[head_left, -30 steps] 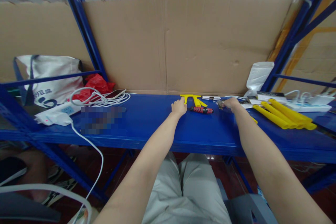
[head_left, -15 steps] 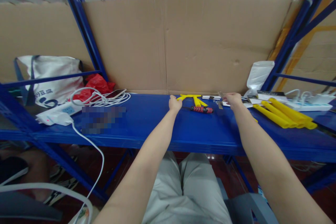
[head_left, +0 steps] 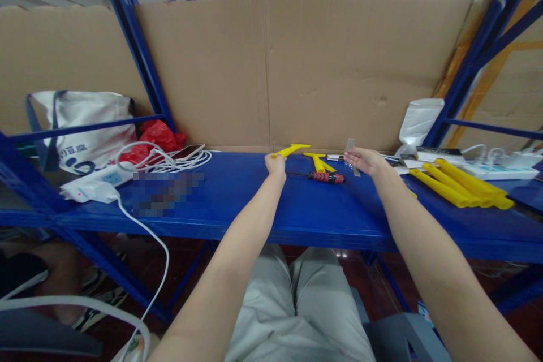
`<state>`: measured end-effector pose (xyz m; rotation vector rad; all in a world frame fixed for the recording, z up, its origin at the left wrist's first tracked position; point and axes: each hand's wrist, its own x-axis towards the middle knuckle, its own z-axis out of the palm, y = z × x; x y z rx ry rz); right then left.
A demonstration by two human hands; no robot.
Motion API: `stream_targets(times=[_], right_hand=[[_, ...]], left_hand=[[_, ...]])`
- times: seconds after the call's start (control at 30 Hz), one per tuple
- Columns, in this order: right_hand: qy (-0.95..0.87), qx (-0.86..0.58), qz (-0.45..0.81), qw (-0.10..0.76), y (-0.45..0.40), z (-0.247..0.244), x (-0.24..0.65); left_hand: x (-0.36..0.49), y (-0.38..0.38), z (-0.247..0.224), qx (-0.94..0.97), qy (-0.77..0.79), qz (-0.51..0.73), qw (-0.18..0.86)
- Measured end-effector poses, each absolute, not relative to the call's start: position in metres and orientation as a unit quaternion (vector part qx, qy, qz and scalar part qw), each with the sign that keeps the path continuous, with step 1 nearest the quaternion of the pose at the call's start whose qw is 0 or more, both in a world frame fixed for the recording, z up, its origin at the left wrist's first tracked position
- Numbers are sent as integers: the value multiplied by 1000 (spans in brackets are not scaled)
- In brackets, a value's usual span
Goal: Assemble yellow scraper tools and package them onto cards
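My left hand is closed around a yellow plastic piece with a slim crosswise head, held just above the blue tabletop. Right of it lies a similar yellow part, with a red and black screwdriver in front, its shaft pointing left. My right hand pinches a thin flat greyish strip between thumb and fingertips. Below those fingers, tiny light-coloured bits and the end of a flat metal piece show on the table; whether this is the same strip I cannot tell.
Several yellow tubes lie at the right, before a white power strip and small boxes. At the left are coiled white cables, another power strip, a red bag and a cloth bag. Cardboard stands behind.
My left hand has moved slightly left, carrying its yellow piece away from the similar one on the table. My right hand has shifted left and turned, with the strip in its fingers.
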<state>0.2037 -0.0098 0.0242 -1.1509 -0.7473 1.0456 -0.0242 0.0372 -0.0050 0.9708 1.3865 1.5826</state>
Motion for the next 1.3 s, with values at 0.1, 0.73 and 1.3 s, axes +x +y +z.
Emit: stream_targets(times=[0.1,0.73,1.3], right_hand=[[-338,-517,468,633,-10,24,201],[-315,-534,438,650,-17,28,191],[-339,-544,393,659,-15,25,193]], left_hand=[[-21,28,1,369,517,634,441],[-6,7,3,487,405,539,555],[-1,-8,-4,764,504,371,157]])
